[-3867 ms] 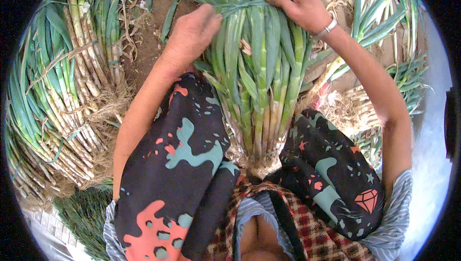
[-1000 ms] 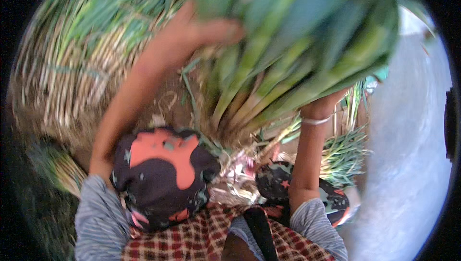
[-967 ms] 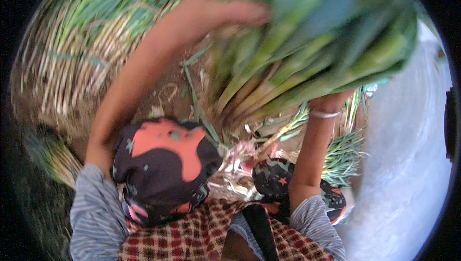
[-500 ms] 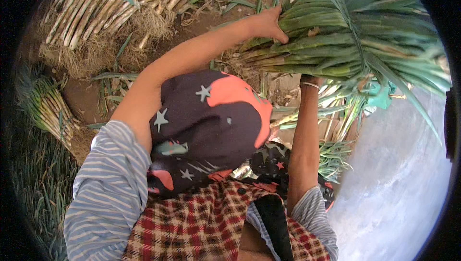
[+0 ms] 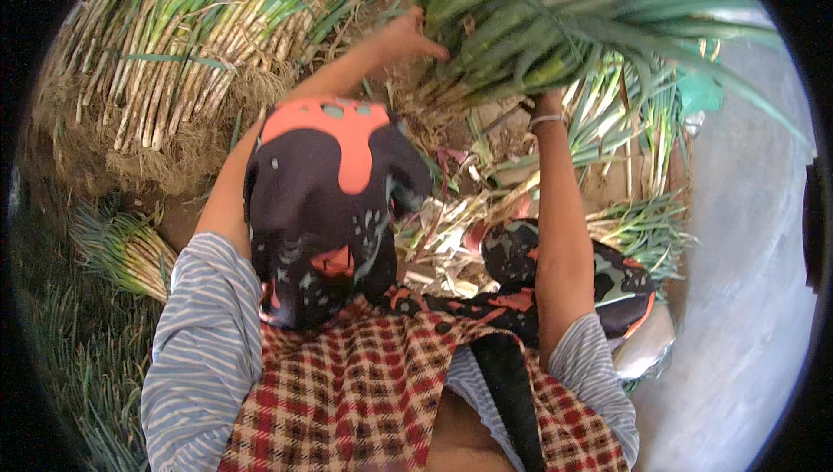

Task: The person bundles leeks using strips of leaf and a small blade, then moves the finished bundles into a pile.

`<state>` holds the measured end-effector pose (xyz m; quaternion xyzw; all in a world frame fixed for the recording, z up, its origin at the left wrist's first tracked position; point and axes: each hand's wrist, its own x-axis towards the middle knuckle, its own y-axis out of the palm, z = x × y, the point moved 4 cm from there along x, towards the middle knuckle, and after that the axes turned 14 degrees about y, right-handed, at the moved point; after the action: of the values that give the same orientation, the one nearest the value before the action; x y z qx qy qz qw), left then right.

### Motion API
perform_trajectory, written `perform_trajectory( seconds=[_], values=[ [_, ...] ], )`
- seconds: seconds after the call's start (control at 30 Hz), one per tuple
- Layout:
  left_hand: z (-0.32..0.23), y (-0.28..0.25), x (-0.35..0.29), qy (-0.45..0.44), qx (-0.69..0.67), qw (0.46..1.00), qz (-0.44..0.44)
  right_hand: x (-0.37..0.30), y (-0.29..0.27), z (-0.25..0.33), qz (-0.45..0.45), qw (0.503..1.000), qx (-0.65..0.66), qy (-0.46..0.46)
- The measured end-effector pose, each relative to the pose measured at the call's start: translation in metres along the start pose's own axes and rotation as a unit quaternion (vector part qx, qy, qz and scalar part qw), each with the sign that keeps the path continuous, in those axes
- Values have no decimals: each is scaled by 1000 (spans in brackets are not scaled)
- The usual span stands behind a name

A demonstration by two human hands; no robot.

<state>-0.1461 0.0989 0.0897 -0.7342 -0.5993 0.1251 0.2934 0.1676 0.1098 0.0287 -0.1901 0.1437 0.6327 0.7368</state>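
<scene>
A large bunch of green onions [image 5: 512,38] is held up at the top of the view, bound round with a long green leaf. My left hand [image 5: 409,36] grips its left side, the thumb showing in front and the fingers going behind. Underneath, my right hand [image 5: 548,104] supports the same bunch; its fingers are mostly hidden by the leaves. The leaf tips fan out to the right, blurred by motion. Roots and pale stalk ends point down toward the lower left.
A big pile of green onions [image 5: 173,64] with dangling roots lies at the upper left. A smaller bunch [image 5: 130,251] is below it. More onions [image 5: 607,108] and litter [image 5: 447,246] lie beyond my patterned knees [image 5: 330,177]. A pale sheet [image 5: 746,255] covers the right side.
The bunch and both hands have shifted left and up in the view, and the bunch has tilted. My left knee appears further left, uncovering the litter between my legs. Both hands keep their hold.
</scene>
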Motion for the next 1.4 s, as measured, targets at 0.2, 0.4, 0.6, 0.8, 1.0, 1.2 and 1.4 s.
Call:
perform_trajectory(
  seconds=[0.2,0.4,0.6,0.8,1.0,1.2,1.4],
  values=[
    [13,7,13,12,23,1000,3,88,-89,-17,-99,975,-134,-147],
    [62,-14,-2,18,-19,999,-26,-32,-47,7,-369,734,-483,-302],
    [-1,-4,-7,21,-48,996,-73,-45,-112,62,-253,938,50,-232],
    [11,-3,6,35,-23,999,-10,-43,-83,52,-126,934,-333,-28],
    [5,2,5,-1,-123,992,-17,-35,-25,48,90,971,222,-17],
    [-4,9,6,43,-233,972,-15,10,8,8,211,913,347,-38],
    [-9,8,5,158,-100,975,-119,91,-5,-51,234,909,339,-65]
  ],
)
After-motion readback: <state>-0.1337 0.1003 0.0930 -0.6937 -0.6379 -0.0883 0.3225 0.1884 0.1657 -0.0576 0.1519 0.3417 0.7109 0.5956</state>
